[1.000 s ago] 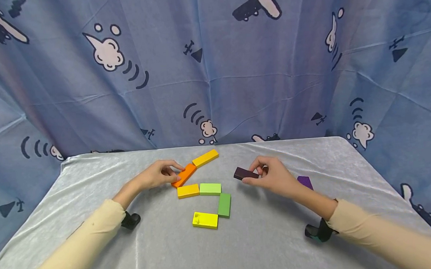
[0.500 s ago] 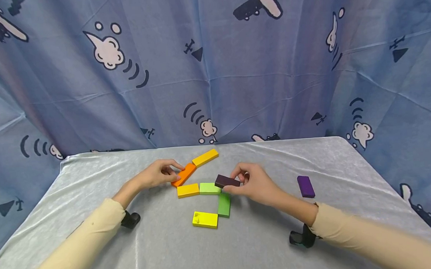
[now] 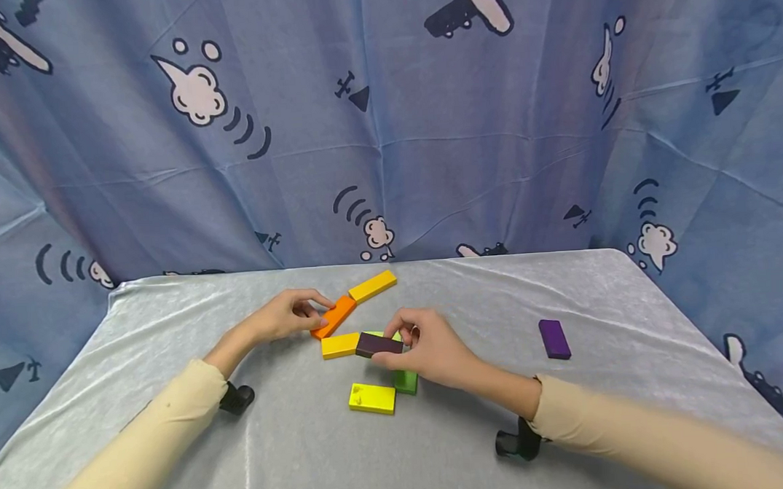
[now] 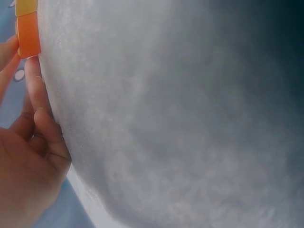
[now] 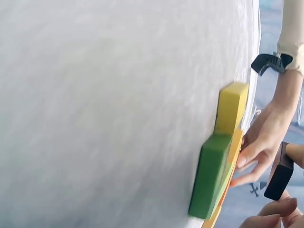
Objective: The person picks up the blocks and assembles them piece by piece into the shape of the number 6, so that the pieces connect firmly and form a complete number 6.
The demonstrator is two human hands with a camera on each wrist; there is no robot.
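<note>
In the head view, my left hand holds an orange block between thumb and fingers on the cloth. Its far end meets an amber block. My right hand pinches a dark, nearly black block by its right end. That block overlaps a light green block, mostly hidden behind it, and the end of a second amber block. Partly covered by the right hand is a darker green block, touching the corner of a bright yellow block. The right wrist view shows the dark block raised above the row.
A purple block lies apart on the right of the grey cloth-covered table. Behind the table's far edge hangs a blue patterned curtain. Black wrist cameras, left and right, stick out below the sleeves.
My right hand has carried the dark block leftward and a little nearer, from right of the row to over the light green block. The purple block is now uncovered. My left hand stays put.
</note>
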